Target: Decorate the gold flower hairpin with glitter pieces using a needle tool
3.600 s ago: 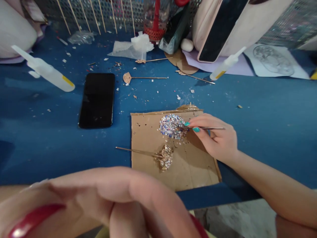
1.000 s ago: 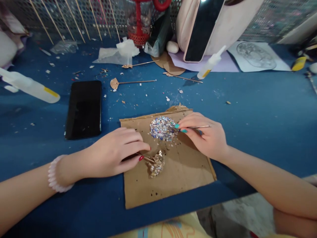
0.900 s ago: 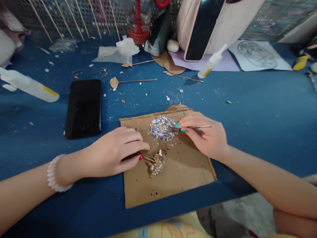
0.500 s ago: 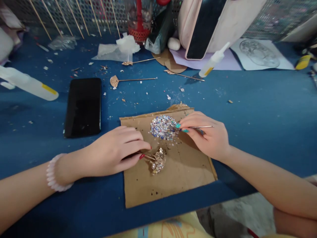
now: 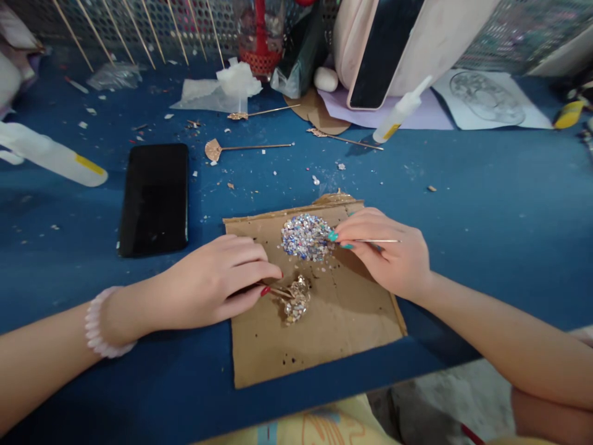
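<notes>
My left hand [image 5: 227, 281], with red nails, pinches the thin stem of a gold hairpin whose gem-covered head [image 5: 298, 300] hangs over the cardboard sheet [image 5: 352, 334]. Thumb and fingers of my right hand [image 5: 389, 250], with turquoise nails, close round a slim metal tool [image 5: 377, 240]. The tool's tip is hidden at the right edge of a pile of small blue and clear gems [image 5: 304, 237]. That pile lies on the cardboard, above the hairpin head and apart from it.
A black phone [image 5: 154, 201] lies left of the cardboard. Two gold hairpins and a white glue bottle [image 5: 402, 111] are behind it, beside another hairpin. Another glue bottle [image 5: 50, 154] is at far left. A pink case [image 5: 440, 37] stands at the back.
</notes>
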Available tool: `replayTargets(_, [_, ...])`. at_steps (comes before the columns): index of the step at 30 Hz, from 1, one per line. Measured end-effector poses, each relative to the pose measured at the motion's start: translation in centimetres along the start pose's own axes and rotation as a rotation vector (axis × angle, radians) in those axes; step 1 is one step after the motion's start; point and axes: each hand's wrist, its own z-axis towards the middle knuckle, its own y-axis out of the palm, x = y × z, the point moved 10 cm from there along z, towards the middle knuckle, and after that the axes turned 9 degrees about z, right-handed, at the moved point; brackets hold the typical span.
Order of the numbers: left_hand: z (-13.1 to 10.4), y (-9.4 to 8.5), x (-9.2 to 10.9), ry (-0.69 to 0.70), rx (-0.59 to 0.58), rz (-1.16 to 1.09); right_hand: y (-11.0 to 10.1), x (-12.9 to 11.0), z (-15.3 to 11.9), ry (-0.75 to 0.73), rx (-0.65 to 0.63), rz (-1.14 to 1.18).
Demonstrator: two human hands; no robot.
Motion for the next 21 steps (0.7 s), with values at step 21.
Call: replayTargets(21, [0.1,-0.3,0.0,-0.001,0.025,-0.002,-0.7,1.2,0.0,0.102,0.075,-0.114])
